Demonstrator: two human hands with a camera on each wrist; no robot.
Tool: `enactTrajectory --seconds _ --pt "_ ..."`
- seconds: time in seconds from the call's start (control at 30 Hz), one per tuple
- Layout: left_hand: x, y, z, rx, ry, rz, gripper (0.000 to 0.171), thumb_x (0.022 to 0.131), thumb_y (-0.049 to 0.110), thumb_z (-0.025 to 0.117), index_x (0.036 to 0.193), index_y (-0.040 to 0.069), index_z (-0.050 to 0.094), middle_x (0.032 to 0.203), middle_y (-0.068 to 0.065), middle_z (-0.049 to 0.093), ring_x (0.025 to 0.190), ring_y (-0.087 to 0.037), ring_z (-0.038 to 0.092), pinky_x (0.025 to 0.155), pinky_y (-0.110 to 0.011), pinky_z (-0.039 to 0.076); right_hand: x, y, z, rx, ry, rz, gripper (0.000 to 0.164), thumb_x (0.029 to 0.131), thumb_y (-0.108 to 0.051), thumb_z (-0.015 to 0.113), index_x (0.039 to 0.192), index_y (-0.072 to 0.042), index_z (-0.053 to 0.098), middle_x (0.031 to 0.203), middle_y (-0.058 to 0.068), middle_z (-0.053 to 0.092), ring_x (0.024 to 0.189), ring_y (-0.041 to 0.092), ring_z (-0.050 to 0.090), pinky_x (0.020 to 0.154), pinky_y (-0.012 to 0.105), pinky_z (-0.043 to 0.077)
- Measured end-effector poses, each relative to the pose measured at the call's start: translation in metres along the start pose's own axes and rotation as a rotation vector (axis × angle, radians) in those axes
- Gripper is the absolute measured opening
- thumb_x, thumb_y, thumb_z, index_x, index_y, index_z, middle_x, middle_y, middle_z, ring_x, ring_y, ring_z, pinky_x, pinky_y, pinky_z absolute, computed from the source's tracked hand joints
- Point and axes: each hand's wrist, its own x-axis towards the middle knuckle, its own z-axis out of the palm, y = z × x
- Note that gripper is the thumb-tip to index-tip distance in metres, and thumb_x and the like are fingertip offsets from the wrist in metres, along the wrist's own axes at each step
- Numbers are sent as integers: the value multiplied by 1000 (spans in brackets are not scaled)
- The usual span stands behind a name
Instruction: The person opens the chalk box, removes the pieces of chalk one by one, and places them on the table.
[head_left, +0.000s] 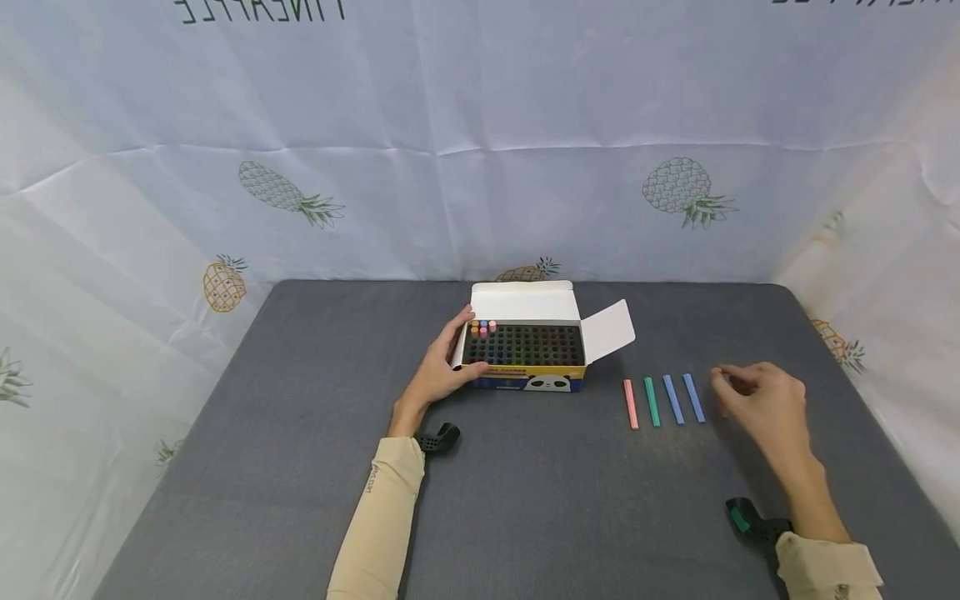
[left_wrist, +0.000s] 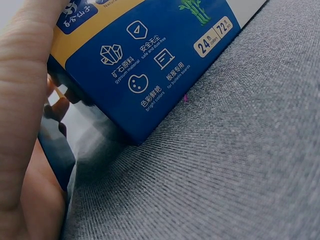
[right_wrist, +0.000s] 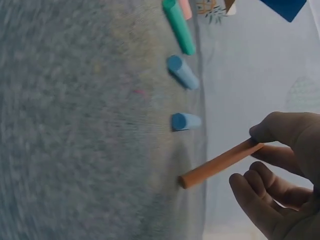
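At the far middle of the table stands an open chalk box (head_left: 510, 383), blue and yellow with a panda on its front. My left hand (head_left: 438, 367) grips its left end, thumb at the front and fingers toward the back. A few orange, blue and pink chalks fill the left corner of its black holed insert (head_left: 525, 343). Off to the right, my right hand (head_left: 768, 404) pinches one end of an orange chalk stick (right_wrist: 220, 162) between thumb and fingers, its other end slanting down close over the table. Beside that hand lie two blue chalks (head_left: 693, 398).
Left of the blue chalks, a green chalk (head_left: 652, 402) and a pink chalk (head_left: 631, 404) lie in the same row. The box's white lid (head_left: 525, 300) stands up behind it, and a side flap (head_left: 608, 331) spreads right. Pineapple-print cloth (head_left: 480, 208) hangs behind the grey table (head_left: 300, 500).
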Motion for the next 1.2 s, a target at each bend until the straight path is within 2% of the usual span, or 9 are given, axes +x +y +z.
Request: enactTrajectory --seconds 0.13,0.23,0.37,0.5,0.77,0.83,1.0,1.07,1.2 --pt "0 1 0 2 1 4 86 90 7 77 160 -1 27 173 -18 12 161 -36 13 124 -60 25 3 7 6 -9 -9 25 15 89 -10 75 96 2 81 78 17 68 64 -24 41 67 21 45" --pt "1 0 -1 11 2 -2 85 90 10 78 159 0 30 173 -18 13 161 -34 13 126 -58 23 5 13 8 -14 -32 34 16 90 -12 75 95 1 82 65 11 68 55 -21 43 61 11 35" --pt "3 -12 -1 15 6 4 85 90 7 78 159 2 29 173 -16 12 162 -32 11 128 -57 21 7 18 9 -21 -77 61 21 93 -16 73 97 3 81 45 3 61 47 -10 46 53 16 35" --pt "6 -30 -2 31 14 4 87 90 5 77 161 10 28 174 -9 12 162 -27 11 129 -54 21 9 22 11 -35 -122 118 25 95 -19 71 101 4 80 47 5 64 47 -6 47 54 19 37" --pt "6 -34 -2 32 18 32 85 91 24 80 160 18 32 174 -2 15 162 -23 13 128 -54 22 10 27 16 -57 -198 218 31 96 -22 70 104 6 78 46 -1 63 51 2 51 60 33 46" --pt "6 -35 -1 28 17 40 86 91 32 80 160 20 31 174 -1 15 162 -22 13 128 -54 23 9 28 17 -63 -191 218 30 95 -22 71 102 7 79 52 5 68 52 2 52 62 38 48" --pt "5 -37 -1 17 18 38 91 88 50 78 161 24 30 174 4 15 161 -17 14 128 -52 24 9 28 20 -67 -159 199 29 93 -18 72 99 9 78 80 26 76 58 24 66 67 55 53" --pt "5 -37 -1 19 20 34 91 88 48 79 161 24 30 174 4 15 161 -16 14 128 -51 24 9 26 21 -70 -149 190 29 92 -17 72 100 11 78 83 28 75 61 30 67 68 58 52" --pt "5 -36 -1 22 18 37 86 91 29 80 161 20 31 174 -1 14 162 -21 14 128 -53 24 9 25 21 -81 -140 179 31 92 -17 72 101 12 76 78 27 75 52 17 61 60 49 51"
